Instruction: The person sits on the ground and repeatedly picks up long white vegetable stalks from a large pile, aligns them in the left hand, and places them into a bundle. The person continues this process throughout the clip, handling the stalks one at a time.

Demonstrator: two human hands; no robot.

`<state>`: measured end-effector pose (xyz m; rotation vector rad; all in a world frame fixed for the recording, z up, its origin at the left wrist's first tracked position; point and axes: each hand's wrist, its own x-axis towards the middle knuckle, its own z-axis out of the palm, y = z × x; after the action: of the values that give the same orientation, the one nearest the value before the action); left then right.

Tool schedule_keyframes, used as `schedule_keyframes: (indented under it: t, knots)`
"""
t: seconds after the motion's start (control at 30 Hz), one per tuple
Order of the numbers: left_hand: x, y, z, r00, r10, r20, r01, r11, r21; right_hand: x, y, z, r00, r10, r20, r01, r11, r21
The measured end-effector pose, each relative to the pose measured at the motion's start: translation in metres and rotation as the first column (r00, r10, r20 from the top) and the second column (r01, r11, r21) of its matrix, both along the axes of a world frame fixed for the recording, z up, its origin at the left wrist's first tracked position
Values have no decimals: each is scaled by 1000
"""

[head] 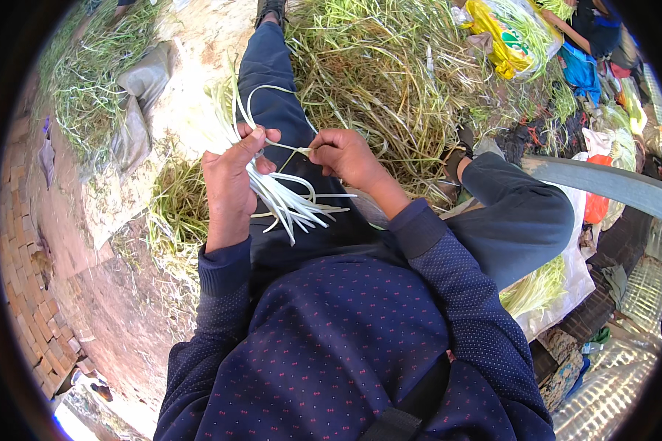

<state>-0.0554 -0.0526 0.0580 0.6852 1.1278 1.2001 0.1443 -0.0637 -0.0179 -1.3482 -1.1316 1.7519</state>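
A loose bunch of long, thin, pale plant stalks (287,199), perhaps garlic scapes, lies across the grip of my left hand (229,179). White ends fan out toward my lap, while the greener ends spread away above the thumb. Just to the right, my right hand (350,160) pinches the tip of a single stalk (280,145) between thumb and fingertips. That stalk runs from the bunch in a taut line, and another part of it loops above my left hand. Both hands are held over my dark trousers (270,66).
A large heap of dry and green stalk waste (380,71) covers the ground ahead. A yellow bag (494,33) of stalks stands at the upper right, near another person's arm (568,30). More stalks (535,286) lie on white sheeting by my right knee. Bricks (27,275) line the left.
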Motion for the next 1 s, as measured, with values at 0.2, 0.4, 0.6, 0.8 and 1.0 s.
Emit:
schedule_keyframes:
  t: [0.2, 0.4, 0.6, 0.8, 1.0]
  knots:
    - [-3, 1, 4, 1000, 22, -5, -22, 1000, 5, 24, -3, -29, 988, -23, 150, 15, 998, 57]
    - [-31, 3, 21, 996, 75, 49, -80, 991, 110, 126, -29, -124, 467, -72, 881, -126, 981, 147]
    - [-91, 16, 32, 974, 163, 156, -178, 980, 87, 236, -32, -180, 636, -129, 760, 392, 903, -175]
    - [-116, 5, 31, 941, 146, 306, -164, 986, 34, 181, -21, -124, 206, 144, 968, 47, 987, -156]
    - [-87, 1, 28, 937, 74, 340, -81, 997, 8, 49, 11, -14, 821, -186, 539, -103, 881, 462]
